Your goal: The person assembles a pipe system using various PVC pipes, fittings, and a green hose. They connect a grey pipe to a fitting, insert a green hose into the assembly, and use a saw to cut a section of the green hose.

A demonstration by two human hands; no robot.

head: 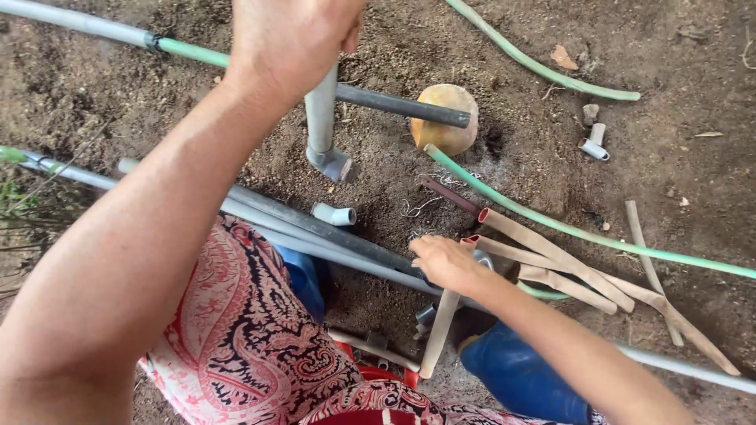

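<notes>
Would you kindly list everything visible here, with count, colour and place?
upright pipe with elbow: one, grey, centre, gripped at its top
long pipes: several, grey, lying across the soil
dark pipe: one, resting against the stone
stone: one, tan, centre
hoses: two, green, right
rubber strips: several, tan, right of centre
loose fittings: a few, grey, on the soil
boots: two, blue, bottom
left hand: top, gripping the upright pipe
right hand: centre, on the strips

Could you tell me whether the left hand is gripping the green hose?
No, the left hand grips an upright grey pipe; the green hose lies on the soil.
</notes>
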